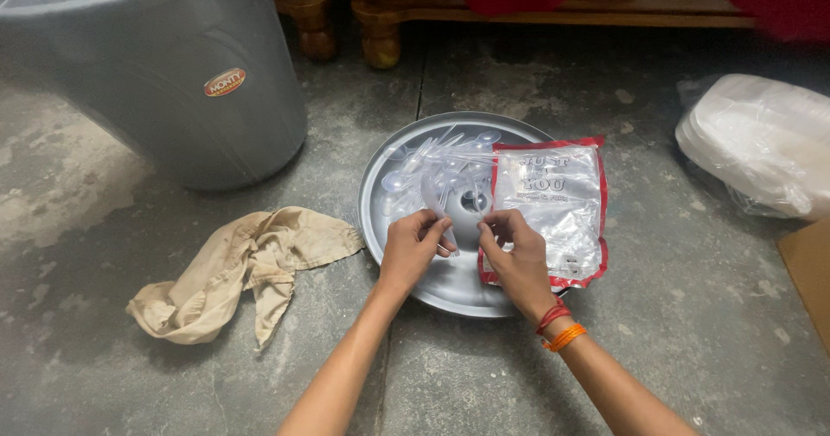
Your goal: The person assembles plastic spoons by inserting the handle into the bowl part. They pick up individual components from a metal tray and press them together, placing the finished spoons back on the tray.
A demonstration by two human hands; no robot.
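From the head view, both hands meet over the near half of a round grey lid (450,293) that lies flat on the concrete floor (674,315). The left hand (413,247) has its fingers pinched together on a clear plastic spoon (451,226), and the right hand (517,254) is pinched shut on the same small piece from the other side; how much of it each one holds I cannot tell, since the plastic is nearly see-through. The rest of the spoons (432,163) lie in a loose heap on the far left part of the lid, just beyond the fingertips. A clear packet (553,202) with a red edge lies on the right part of the lid, under and beside the right hand.

To handle the spoon well, I would say a light grip near the handle is best, since such thin plastic looks likely to snap if bent. Keeping the work low over the lid should let a dropped spoon land there rather than on the dusty floor.

A beige cloth (246,267) lies crumpled to the left, a grey bin (173,81) stands far left, and a bagged stack of white trays (756,142) sits far right.
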